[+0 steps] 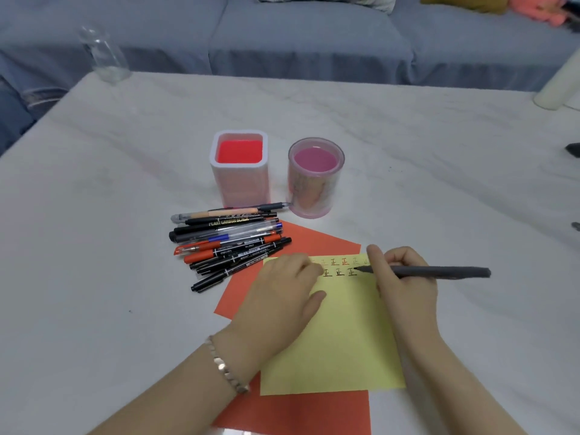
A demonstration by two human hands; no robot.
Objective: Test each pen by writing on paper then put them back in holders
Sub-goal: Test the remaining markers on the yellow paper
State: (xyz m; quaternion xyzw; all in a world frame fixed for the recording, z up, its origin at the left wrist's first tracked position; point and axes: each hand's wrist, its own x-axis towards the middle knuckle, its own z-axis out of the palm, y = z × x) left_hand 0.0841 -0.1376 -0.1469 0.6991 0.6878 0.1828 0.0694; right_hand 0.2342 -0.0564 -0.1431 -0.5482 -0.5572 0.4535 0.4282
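Observation:
My right hand (405,277) grips a dark grey pen (439,272) with its tip on the yellow paper (339,340), beside a row of written marks. Fingers curled, my left hand (282,293) rests on the paper's upper left part and holds it flat. The yellow sheet lies on an orange sheet (314,243). A pile of several black, red and blue pens (229,243) lies to the left of the sheets. Behind them stand two empty holders: a square white one with a red inside (240,167) and a round pink one (315,177).
The white marble table (125,183) reaches to a blue sofa (298,36) at the back. A clear glass bottle (103,54) stands at the far left corner. A white cylinder (558,86) stands at the far right edge, with small dark items (572,150) below it.

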